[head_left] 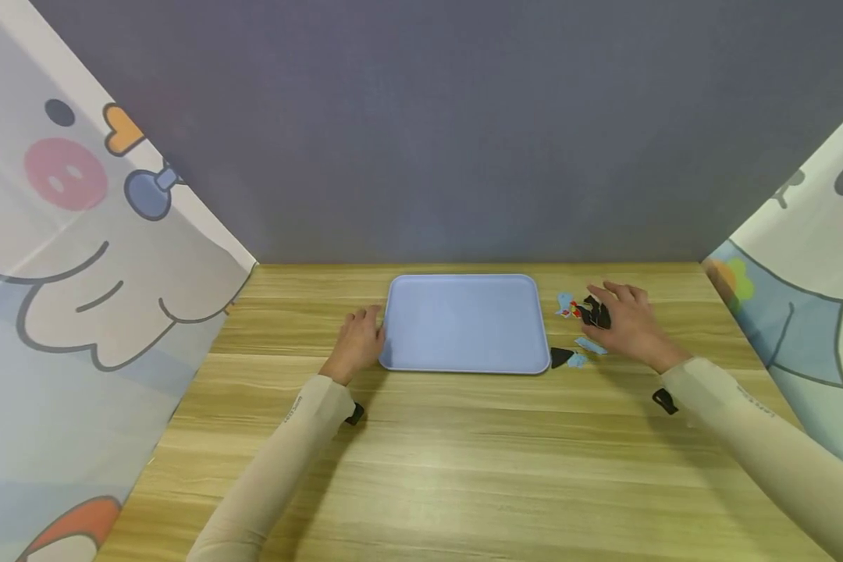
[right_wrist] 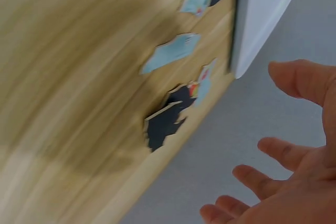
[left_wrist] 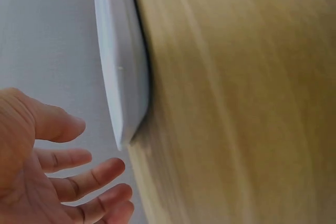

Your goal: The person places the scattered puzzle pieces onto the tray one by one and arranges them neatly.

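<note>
A pale blue rectangular tray (head_left: 464, 324) lies flat on the wooden table. Beside its left edge is my left hand (head_left: 360, 341), fingers relaxed; the left wrist view shows a gap between those fingers and the tray (left_wrist: 122, 66). To the tray's right lie several flat, irregular puzzle-like pieces. Black pieces (right_wrist: 164, 124) overlap there, a light blue piece (right_wrist: 170, 52) lies apart, and a black pointed piece (head_left: 560, 357) is against the tray's lower right corner. Over the black group hovers my right hand (head_left: 625, 320), its fingers spread and holding nothing in the right wrist view.
A grey panel (head_left: 421, 133) rises behind the table's back edge. Cartoon-printed walls (head_left: 147, 312) stand on both sides. Wooden tabletop (head_left: 464, 460) extends in front of the tray. Black straps (head_left: 664, 401) hang near both wrists.
</note>
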`<state>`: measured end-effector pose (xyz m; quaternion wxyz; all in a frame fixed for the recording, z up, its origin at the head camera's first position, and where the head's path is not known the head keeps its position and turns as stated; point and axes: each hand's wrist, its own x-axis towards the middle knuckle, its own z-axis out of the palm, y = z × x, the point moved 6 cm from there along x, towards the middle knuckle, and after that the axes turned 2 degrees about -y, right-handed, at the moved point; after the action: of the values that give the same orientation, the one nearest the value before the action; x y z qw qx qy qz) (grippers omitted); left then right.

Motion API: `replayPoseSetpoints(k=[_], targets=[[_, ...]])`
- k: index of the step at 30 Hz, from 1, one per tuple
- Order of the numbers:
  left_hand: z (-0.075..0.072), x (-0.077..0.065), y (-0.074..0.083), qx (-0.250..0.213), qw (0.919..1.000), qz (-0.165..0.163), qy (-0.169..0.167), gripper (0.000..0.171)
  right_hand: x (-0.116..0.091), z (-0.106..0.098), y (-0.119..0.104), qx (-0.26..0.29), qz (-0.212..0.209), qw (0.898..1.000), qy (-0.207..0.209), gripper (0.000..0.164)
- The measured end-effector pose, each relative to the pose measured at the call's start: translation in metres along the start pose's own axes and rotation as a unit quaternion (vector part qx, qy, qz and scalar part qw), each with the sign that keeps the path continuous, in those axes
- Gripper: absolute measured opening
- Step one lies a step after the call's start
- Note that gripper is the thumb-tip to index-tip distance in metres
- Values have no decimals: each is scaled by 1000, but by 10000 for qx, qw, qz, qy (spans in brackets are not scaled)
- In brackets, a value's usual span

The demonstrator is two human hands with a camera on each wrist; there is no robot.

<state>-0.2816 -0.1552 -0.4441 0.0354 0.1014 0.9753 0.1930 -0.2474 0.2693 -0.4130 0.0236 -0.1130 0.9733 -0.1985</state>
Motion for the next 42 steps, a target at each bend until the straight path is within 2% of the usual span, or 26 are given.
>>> replayPoseSetpoints(k=[5, 12, 16, 22, 30, 36, 42], targets=[[6, 1, -5, -26, 9999, 29, -167, 43, 1, 6, 8, -114, 11, 9998, -151, 66], [10, 2, -6, -134, 9995, 119, -262, 42, 8, 12, 18, 65, -68, 9996, -256, 65], [13, 4, -7, -458, 9979, 126, -443, 43, 19, 16, 24, 163, -97, 9994, -276, 65], [15, 10, -12, -582, 9964, 308, -536, 41, 40, 23, 24, 320, -77, 9987, -396, 65], [19, 13, -15, -848, 9935, 96, -758, 45, 62, 31, 20, 313, -407, 9977, -448, 54], [20, 14, -14, -842, 9932, -30, -804, 44, 70, 34, 23, 389, -303, 9972, -567, 46], [21, 15, -15, -785, 9932, -107, -850, 43, 73, 34, 26, 404, -79, 9976, -554, 45]])
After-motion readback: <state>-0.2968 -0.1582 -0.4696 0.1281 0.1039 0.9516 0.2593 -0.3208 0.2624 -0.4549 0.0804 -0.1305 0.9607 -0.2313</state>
